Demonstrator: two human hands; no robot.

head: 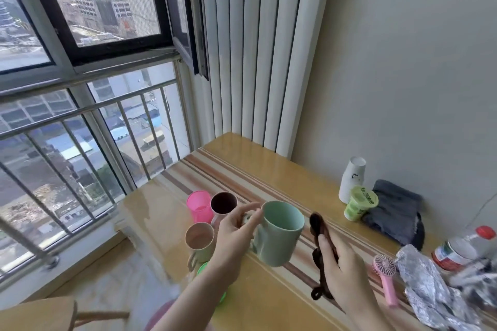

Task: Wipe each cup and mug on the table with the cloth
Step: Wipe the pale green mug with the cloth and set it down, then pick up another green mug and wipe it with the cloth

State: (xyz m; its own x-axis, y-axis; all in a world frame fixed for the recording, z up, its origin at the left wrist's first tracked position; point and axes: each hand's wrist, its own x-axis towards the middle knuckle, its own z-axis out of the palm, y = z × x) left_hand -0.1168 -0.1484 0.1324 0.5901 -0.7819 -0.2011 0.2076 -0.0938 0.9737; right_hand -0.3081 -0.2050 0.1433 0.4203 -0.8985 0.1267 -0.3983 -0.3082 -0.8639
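Observation:
My left hand (234, 239) grips the handle side of a pale green mug (279, 234) and holds it tilted above the wooden table (269, 166). To its right, my right hand (341, 263) is closed on a dark brown cloth (317, 226) that hangs down below the fingers. Left of the mug stand a pink cup (199, 205), a cup with a dark inside (223, 203) and a beige cup (199, 236). A bright green cup (203, 269) is mostly hidden under my left forearm.
By the wall stand a stack of white paper cups (352, 179), a green sealed drink cup (360, 203) and a folded grey cloth (395, 209). At the right edge lie a pink hand fan (386, 279), crumpled foil (427, 285) and a red-capped bottle (465, 247). A railed window is on the left.

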